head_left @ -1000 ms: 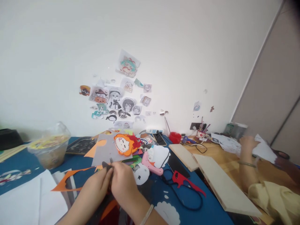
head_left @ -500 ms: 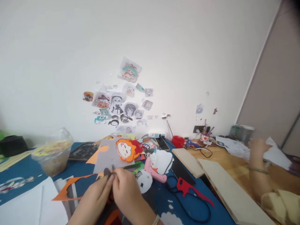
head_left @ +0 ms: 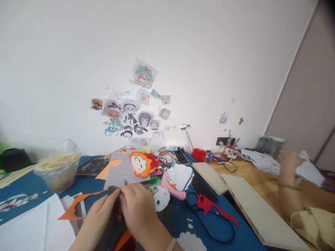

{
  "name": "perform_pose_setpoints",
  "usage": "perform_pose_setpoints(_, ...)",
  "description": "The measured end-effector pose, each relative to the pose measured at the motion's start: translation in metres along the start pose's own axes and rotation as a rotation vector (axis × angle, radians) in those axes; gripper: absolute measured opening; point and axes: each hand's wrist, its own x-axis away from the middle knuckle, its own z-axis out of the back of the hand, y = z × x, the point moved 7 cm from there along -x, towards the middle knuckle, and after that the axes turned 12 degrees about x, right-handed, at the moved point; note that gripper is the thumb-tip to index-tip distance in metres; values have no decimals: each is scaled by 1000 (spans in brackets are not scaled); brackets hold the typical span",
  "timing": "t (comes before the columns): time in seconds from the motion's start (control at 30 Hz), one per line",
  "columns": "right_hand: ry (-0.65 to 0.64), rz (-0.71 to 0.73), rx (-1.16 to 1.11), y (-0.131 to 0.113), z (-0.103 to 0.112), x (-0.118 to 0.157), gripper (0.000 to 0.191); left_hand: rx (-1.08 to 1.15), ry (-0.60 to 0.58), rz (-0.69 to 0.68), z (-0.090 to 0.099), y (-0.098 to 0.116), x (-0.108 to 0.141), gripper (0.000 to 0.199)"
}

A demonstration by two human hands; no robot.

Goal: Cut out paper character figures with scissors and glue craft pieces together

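Note:
My left hand (head_left: 103, 205) is closed, pinching a small dark piece of paper (head_left: 113, 189) that pokes up above its fingertips. Pressed against it, my right hand (head_left: 140, 205) is closed too. A narrow grey tip, like the point of scissors (head_left: 125, 182), juts out above its knuckles; the rest is hidden by the fingers. Just beyond the hands, an orange-haired paper cutout (head_left: 142, 164) lies on a grey sheet (head_left: 115, 176). Left of my left hand is an orange paper offcut (head_left: 74, 207). Orange material (head_left: 125, 240) shows below the wrists.
A pink glue gun (head_left: 171, 188) and a red-handled tool (head_left: 217, 209) lie to the right. A plastic tub (head_left: 60, 170) stands left, behind white sheets (head_left: 28, 226). Two pale boards (head_left: 256, 209) border a wooden table, where another person's arm (head_left: 288, 181) reaches in.
Both hands have shifted slightly left, still together. The dark piece has moved left with them, and less of the grey tip shows. The view has tilted a little.

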Motion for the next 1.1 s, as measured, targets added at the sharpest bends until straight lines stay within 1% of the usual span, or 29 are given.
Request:
perform_pose_setpoints(0.1, 3, -30, -44, 1, 4, 0, 13, 90, -13, 80, -1, -3, 3, 44)
perform_pose_setpoints(0.2, 4, -68, -44, 3, 3, 1, 14, 97, -2, 103, -1, -2, 4, 41)
perform_pose_setpoints(0.33, 18, -122, -27, 6, 2, 1, 18, 0, -27, 50, -5, 5, 8, 39)
perform_pose_setpoints(0.5, 62, -115, 1, 6, 6, -2, 16, -201, 2, -24, -4, 11, 11, 39)
perform_pose_setpoints(0.6, 105, -122, 26, 6, 6, -1, 18, -243, -5, -73, -5, 13, 12, 38)
perform_pose_setpoints(0.73, 134, -152, -16, 8, 5, 1, 21, -213, -7, -63, -6, 12, 12, 39)
perform_pose_setpoints(0.93, 196, -188, -110, 10, 12, 3, 23, -120, -20, -53, -7, 13, 15, 39)
perform_pose_setpoints(1.1, 192, -214, -114, 12, 12, 5, 24, -83, -12, -35, -6, 14, 14, 39)
